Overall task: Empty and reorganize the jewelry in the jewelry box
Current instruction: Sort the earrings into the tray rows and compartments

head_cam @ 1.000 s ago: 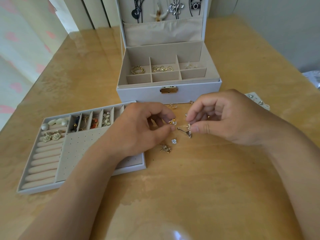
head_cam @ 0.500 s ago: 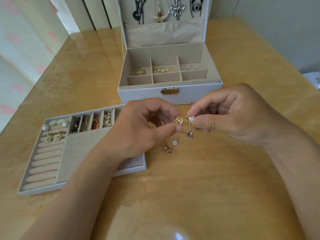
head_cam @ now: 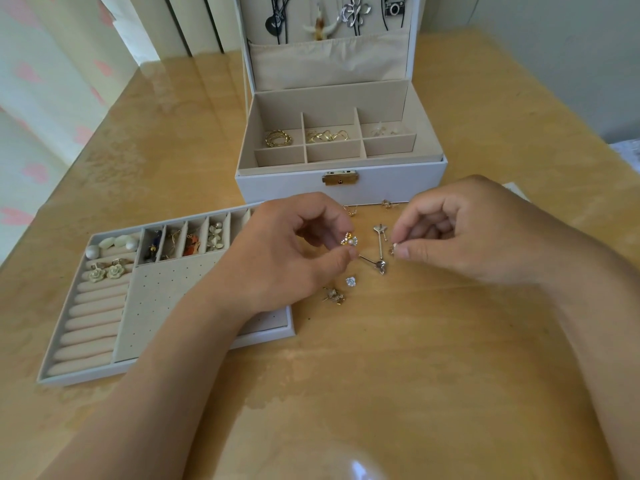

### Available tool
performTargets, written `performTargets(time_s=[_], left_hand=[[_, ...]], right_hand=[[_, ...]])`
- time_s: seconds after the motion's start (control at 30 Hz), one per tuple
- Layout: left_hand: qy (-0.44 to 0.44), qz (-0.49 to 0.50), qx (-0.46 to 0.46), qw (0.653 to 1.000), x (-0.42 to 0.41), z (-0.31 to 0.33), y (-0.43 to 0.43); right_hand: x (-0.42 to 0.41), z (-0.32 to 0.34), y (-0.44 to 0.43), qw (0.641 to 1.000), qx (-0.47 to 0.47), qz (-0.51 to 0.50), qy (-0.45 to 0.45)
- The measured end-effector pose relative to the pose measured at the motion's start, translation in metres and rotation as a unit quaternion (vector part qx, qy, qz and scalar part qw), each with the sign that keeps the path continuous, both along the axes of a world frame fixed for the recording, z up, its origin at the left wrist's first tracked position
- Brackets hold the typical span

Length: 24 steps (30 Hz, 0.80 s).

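A small gold earring with a pearl (head_cam: 349, 240) is off the table, pinched between the thumb and forefinger of the left hand (head_cam: 287, 251); the other fingers (head_cam: 313, 237) of that hand curl loosely behind it. Just to its right, the right hand (head_cam: 478, 230) pinches a tiny piece (head_cam: 392, 250) between thumb and forefinger, too small to identify. The two pinches face each other, close but apart.

Between and below them, loose jewelry lies on the wooden table (head_cam: 398, 375): two silver long-post studs (head_cam: 380, 241), one upright in the view and one slanted, a white rose stud (head_cam: 350, 281) and a gold cluster of earrings (head_cam: 334, 295) nearer the person. Two more small gold pieces (head_cam: 350, 211) lie just in front of the box.

The white jewelry box (head_cam: 398, 185) stands open beyond the hands, its brass clasp (head_cam: 340, 178) facing the person. Of its six compartments, the back left holds gold rings (head_cam: 278, 137), the back middle more gold rings (head_cam: 327, 136), and the back right pale clear pieces (head_cam: 381, 129). Necklaces (head_cam: 353, 10) hang inside the upright lid above a fabric pocket (head_cam: 329, 60).

To the left, partly under the left forearm, lies the removed tray (head_cam: 86, 374): ring rolls carrying cream rose earrings (head_cam: 105, 273) and pearl studs (head_cam: 91, 251), narrow slots with mixed earrings (head_cam: 191, 245), and a perforated panel (head_cam: 162, 292).
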<state>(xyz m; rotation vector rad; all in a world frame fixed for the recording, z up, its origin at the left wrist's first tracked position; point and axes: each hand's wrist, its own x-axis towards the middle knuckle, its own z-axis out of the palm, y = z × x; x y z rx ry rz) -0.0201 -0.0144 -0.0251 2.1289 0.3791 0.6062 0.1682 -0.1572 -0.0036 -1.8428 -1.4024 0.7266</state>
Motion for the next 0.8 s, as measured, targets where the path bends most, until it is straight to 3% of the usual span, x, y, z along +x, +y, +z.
performTargets(time_s=[0.13,0.27,0.57,0.8], left_hand=[[0.03,0.037,0.067,0.997,-0.001,0.001,0.003],[0.046,0.051,0.097,0.993,-0.002,0.001,0.003],[0.062,0.043,0.131,0.989,0.001,0.0,0.001],[0.076,0.05,0.137,0.986,0.002,0.0,-0.001]], right_hand=[[0.006,0.003,-0.003,0.995,-0.004,-0.051,-0.087],[0.012,0.007,-0.006,0.991,-0.009,-0.067,-0.115],[0.005,0.007,-0.007,0.987,-0.117,0.045,-0.101],[0.023,0.006,-0.012,0.971,-0.073,-0.114,-0.195]])
